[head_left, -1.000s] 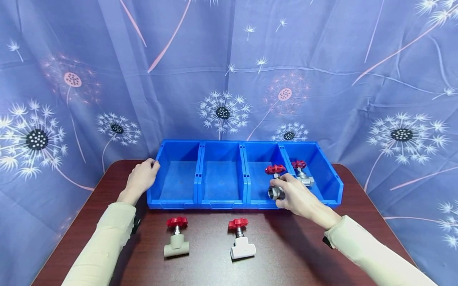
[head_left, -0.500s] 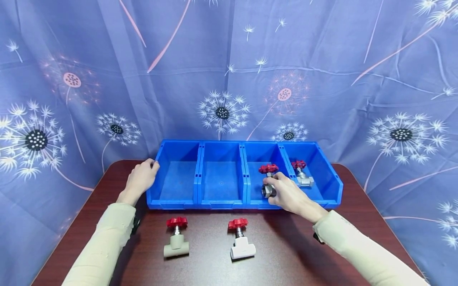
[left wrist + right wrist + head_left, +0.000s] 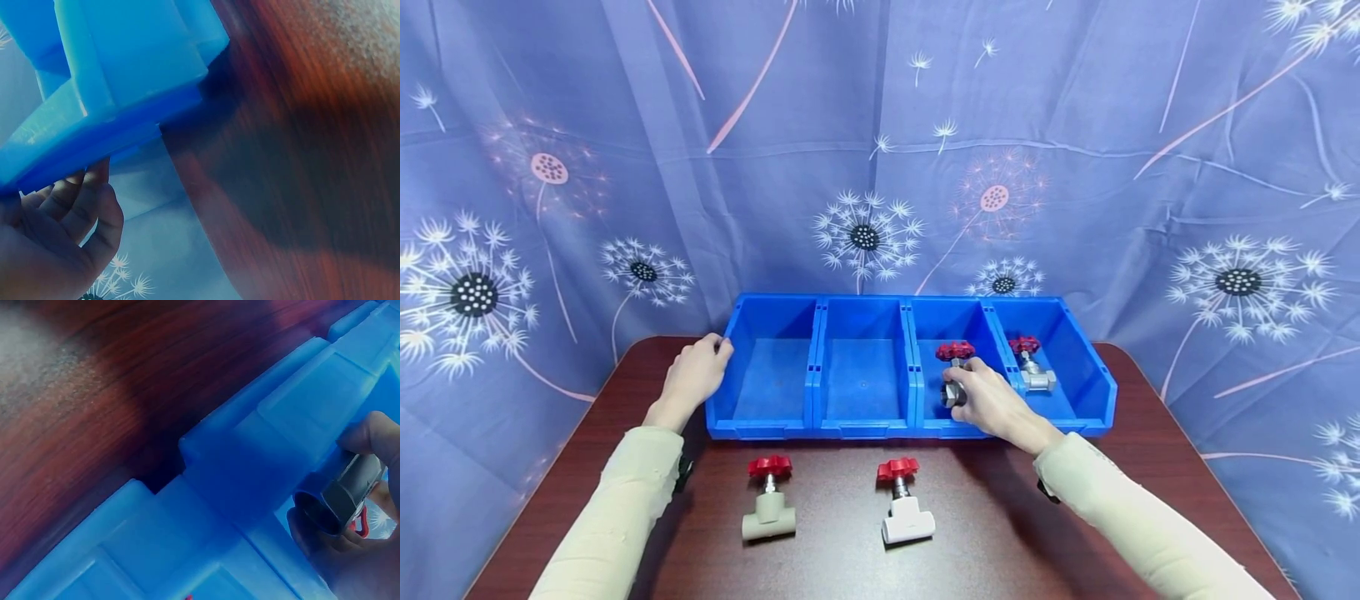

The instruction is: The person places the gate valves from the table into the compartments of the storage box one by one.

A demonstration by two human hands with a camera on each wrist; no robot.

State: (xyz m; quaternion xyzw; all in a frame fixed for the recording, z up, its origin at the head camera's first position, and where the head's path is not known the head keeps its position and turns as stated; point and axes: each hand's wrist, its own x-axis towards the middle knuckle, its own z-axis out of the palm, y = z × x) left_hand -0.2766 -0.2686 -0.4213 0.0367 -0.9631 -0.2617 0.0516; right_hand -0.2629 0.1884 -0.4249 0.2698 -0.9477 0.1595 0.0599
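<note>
My right hand [image 3: 996,404] grips the body of a metal gate valve [image 3: 953,393] with a red handwheel, inside the third compartment from the left of a blue bin row [image 3: 862,432]. In the right wrist view, thumb and fingers curl round the valve's hex pipe end [image 3: 334,497], its open bore showing. A similar metal valve [image 3: 1036,379] stands in the rightmost compartment. My left hand [image 3: 692,375] holds the outer left wall of the bin row; in the left wrist view its curled fingers [image 3: 81,200] sit against that wall [image 3: 81,144].
On the brown table [image 3: 827,575] in front of the bins stand a beige-green plastic valve [image 3: 769,517] and a white plastic valve [image 3: 908,523], both with red handwheels. A blue dandelion-print curtain [image 3: 760,208] hangs close behind the bins.
My right hand has moved left with the metal valve, away from the divider beside the rightmost compartment and farther into the third one. The left hand stays at the bin wall.
</note>
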